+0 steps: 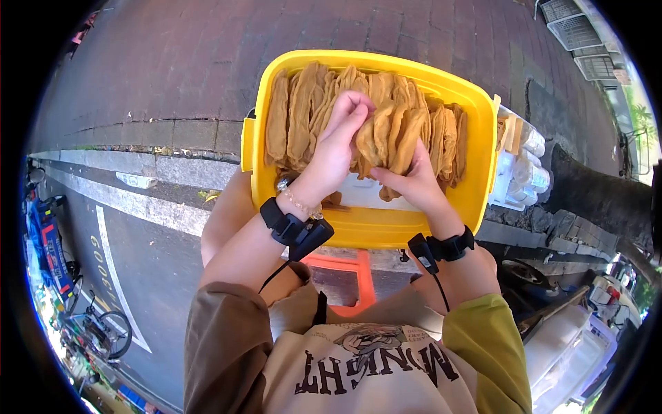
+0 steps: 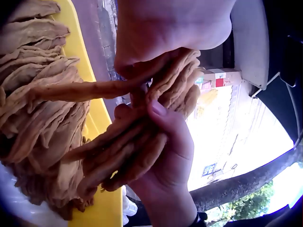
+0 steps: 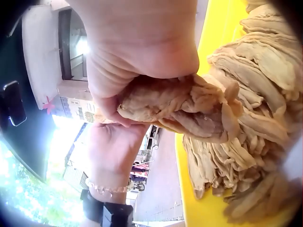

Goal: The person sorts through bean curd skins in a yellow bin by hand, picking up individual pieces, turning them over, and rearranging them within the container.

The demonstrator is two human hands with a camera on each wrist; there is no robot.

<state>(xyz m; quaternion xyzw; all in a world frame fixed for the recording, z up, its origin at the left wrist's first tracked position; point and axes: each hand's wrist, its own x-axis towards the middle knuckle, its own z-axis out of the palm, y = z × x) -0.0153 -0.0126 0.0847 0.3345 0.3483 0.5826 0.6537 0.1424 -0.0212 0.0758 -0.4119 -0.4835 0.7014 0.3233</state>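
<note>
Several wrinkled, flat, tan-brown strips that look like pieces of dried or fried food (image 1: 300, 114) stand packed in rows in a yellow plastic tub (image 1: 393, 231). Above them my right hand (image 1: 418, 181) grips a small bundle of the same strips (image 1: 407, 141), thumb across the near side. My left hand (image 1: 334, 148) is at the bundle's left side, fingers curled in at its top. In the left wrist view a single long strip (image 2: 85, 91) sticks out from between the left fingers. The right wrist view shows the bundle (image 3: 175, 106) folded under the right palm.
White tub bottom (image 1: 369, 195) shows at the near side. Under the tub is an orange stool (image 1: 365, 276). Clear plastic containers (image 1: 527, 172) stand to its right, grey crates (image 1: 576, 31) farther off. A kerb (image 1: 186, 169) and a parked bicycle (image 1: 103, 334) are to the left.
</note>
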